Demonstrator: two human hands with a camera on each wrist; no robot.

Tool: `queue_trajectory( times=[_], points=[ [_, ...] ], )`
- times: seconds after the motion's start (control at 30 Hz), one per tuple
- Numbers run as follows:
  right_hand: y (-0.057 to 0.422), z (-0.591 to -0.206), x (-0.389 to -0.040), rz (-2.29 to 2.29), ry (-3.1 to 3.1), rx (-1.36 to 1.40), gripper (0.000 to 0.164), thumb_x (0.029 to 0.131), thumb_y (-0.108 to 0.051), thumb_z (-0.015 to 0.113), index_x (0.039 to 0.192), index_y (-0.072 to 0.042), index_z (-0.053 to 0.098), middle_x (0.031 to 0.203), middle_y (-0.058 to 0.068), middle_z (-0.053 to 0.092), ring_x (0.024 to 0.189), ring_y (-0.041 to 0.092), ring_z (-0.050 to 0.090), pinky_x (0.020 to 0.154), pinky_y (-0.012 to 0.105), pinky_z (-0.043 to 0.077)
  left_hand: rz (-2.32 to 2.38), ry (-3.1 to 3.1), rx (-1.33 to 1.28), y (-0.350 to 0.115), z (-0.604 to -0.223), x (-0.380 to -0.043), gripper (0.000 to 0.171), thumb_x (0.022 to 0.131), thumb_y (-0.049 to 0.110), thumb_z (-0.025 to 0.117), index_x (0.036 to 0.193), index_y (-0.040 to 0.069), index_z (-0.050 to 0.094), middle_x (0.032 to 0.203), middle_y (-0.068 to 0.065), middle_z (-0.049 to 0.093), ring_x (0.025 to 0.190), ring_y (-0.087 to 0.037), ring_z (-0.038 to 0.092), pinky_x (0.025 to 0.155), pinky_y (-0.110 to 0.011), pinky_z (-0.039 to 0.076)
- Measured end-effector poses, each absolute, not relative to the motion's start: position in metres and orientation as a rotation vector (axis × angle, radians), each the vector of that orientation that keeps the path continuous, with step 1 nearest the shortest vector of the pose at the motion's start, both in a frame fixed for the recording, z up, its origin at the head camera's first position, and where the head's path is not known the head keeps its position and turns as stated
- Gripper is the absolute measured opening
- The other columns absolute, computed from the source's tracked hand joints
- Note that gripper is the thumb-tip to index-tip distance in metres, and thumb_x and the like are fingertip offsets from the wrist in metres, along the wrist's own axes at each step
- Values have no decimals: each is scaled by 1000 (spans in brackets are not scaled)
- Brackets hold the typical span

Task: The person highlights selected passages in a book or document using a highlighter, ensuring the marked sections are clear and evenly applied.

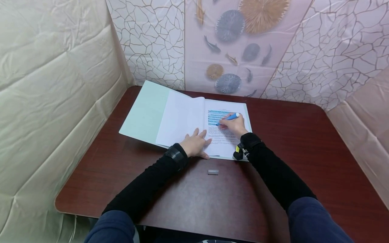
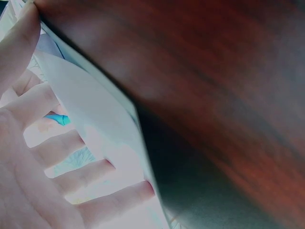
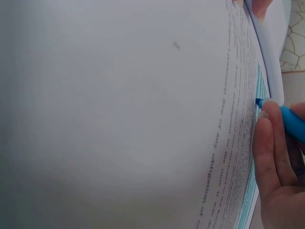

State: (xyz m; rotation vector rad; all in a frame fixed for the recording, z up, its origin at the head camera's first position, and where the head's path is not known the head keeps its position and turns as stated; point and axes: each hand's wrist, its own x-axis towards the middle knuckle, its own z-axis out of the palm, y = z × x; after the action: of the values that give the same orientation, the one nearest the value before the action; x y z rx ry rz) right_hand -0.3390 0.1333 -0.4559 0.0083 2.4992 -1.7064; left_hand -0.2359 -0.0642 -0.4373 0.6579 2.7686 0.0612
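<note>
My right hand (image 1: 236, 125) pinches a blue highlighter (image 1: 232, 116) with a white end. The highlighter's tip (image 3: 259, 101) is right at the printed lines in the right wrist view. The upper lines of the printed page (image 1: 223, 148) carry blue highlighting; the lower ones are plain black text. My left hand (image 1: 193, 144) rests with fingers spread at the lower inner edge of the pages, its thumb near the folder's front edge. Beneath the sheets lies an opened pale green folder (image 1: 146, 108), with a turned white sheet (image 1: 182, 114) on its left side.
A small grey cylindrical piece (image 1: 213, 172) lies on the dark red-brown table (image 1: 304, 152) in front of the folder. Patterned cloth (image 1: 152, 40) hangs behind the table, and a cream curtain (image 1: 54, 101) stands along the left side.
</note>
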Motion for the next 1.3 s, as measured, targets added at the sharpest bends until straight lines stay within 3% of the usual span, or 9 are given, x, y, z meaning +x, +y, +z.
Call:
queue_trajectory(
  times=[1.03, 1.3],
  points=[
    [142, -457, -336, -1724, 2494, 9, 18, 85, -15, 72, 93, -3, 61, 84, 11, 75, 73, 17, 74, 73, 28, 59, 81, 2770, 651, -64, -437, -234, 79, 82, 54, 68, 149, 26, 37, 163, -11, 14, 150, -40, 9, 111, -63, 28],
    [144, -456, -334, -1692, 2521, -23, 19, 86, -15, 71, 93, -2, 60, 96, 21, 73, 77, 19, 75, 73, 30, 59, 81, 2770, 654, -64, -437, -234, 79, 82, 54, 68, 149, 26, 37, 163, -11, 15, 150, -40, 10, 111, -63, 28]
  ],
)
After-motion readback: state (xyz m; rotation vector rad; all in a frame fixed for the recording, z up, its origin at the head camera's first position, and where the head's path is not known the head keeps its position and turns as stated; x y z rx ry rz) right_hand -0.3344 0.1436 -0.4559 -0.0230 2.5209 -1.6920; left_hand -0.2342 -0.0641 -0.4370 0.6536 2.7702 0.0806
